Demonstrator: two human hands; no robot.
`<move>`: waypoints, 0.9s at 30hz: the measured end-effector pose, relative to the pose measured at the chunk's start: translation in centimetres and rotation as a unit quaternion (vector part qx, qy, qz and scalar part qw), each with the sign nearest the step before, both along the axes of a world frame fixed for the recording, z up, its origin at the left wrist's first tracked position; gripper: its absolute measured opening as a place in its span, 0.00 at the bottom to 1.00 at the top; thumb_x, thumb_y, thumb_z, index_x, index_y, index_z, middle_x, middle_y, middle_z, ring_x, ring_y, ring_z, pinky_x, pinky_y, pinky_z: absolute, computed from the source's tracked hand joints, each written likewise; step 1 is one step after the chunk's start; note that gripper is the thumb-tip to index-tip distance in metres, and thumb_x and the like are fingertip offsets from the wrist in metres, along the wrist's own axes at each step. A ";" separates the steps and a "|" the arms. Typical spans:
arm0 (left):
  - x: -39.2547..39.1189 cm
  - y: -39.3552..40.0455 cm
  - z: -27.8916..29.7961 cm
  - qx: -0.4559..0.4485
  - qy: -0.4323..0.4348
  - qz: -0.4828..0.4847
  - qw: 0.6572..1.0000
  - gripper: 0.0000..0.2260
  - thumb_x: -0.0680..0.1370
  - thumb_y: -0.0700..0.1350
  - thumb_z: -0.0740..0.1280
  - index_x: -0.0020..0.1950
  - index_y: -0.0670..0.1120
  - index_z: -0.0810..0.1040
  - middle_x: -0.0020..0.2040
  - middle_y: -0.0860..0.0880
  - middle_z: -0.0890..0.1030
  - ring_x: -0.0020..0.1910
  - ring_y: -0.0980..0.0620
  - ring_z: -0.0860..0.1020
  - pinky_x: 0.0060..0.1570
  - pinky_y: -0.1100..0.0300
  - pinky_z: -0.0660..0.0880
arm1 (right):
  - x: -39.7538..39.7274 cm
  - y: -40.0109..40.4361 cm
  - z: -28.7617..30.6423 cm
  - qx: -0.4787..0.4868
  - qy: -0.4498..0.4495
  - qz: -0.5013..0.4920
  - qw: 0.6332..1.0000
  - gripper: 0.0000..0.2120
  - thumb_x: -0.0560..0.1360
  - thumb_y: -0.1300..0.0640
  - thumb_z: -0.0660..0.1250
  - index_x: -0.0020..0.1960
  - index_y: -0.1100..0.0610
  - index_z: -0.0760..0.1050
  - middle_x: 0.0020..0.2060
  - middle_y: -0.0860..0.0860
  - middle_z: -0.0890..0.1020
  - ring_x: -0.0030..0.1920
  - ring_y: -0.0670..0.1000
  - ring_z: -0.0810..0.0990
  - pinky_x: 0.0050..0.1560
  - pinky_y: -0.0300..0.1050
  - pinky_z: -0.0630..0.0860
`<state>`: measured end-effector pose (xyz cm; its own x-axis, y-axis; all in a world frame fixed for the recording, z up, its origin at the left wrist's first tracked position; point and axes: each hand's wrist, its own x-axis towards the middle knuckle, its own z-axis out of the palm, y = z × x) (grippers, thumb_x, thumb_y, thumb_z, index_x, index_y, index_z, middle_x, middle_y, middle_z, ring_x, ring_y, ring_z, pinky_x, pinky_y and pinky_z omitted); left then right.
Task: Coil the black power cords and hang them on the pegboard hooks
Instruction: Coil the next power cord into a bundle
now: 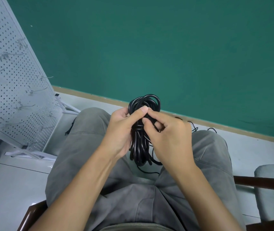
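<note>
One black power cord (141, 130), coiled into long bundle, held upright above lap between knees. No readable writing or brand seen. Bundle middle gripped by left hand (124, 129), thumb laid across top loops. Wrap turn around bundle pinched by right hand (169, 135) fingers, just right of bundle. Loose cord tail hangs below toward floor. Pegboard (11, 84) with hooks stands well apart at left.

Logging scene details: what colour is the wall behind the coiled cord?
Green, a plain teal shade; the wall shows best in the head view, the only one given.
</note>
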<state>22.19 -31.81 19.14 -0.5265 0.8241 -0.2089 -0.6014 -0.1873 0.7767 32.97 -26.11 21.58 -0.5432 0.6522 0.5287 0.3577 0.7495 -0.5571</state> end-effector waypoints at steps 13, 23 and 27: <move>1.8 0.1 0.1 -0.009 -0.025 0.042 0.999 0.08 0.82 0.37 0.66 0.44 0.38 0.80 0.34 0.45 0.83 0.31 0.52 0.82 0.33 0.63 0.78 | 0.3 -0.1 3.0 -0.026 -0.194 0.025 0.980 0.11 0.76 0.58 0.68 0.35 0.58 0.73 0.24 0.50 0.62 0.29 0.54 0.61 0.33 0.50 0.66; 1.4 0.1 -1.7 0.001 0.018 0.111 0.994 0.08 0.82 0.43 0.67 0.52 0.38 0.80 0.41 0.45 0.84 0.38 0.51 0.82 0.40 0.60 0.79 | -1.9 -0.5 1.9 -0.064 -0.181 -0.015 0.981 0.09 0.78 0.56 0.65 0.43 0.57 0.81 0.31 0.53 0.77 0.35 0.60 0.73 0.38 0.50 0.69; 1.0 -0.1 -1.6 0.024 0.007 0.098 0.995 0.10 0.81 0.44 0.67 0.54 0.37 0.79 0.42 0.44 0.84 0.39 0.51 0.83 0.40 0.60 0.80 | -1.8 0.1 1.8 -0.051 -0.179 0.028 0.982 0.14 0.78 0.57 0.66 0.35 0.58 0.70 0.26 0.50 0.67 0.32 0.59 0.66 0.35 0.51 0.68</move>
<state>23.15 -31.86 17.52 -0.6807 0.7140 -0.1636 -0.5390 -0.3370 0.7719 31.19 -26.03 23.42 -0.7196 0.6549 0.2309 0.5035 0.7211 -0.4760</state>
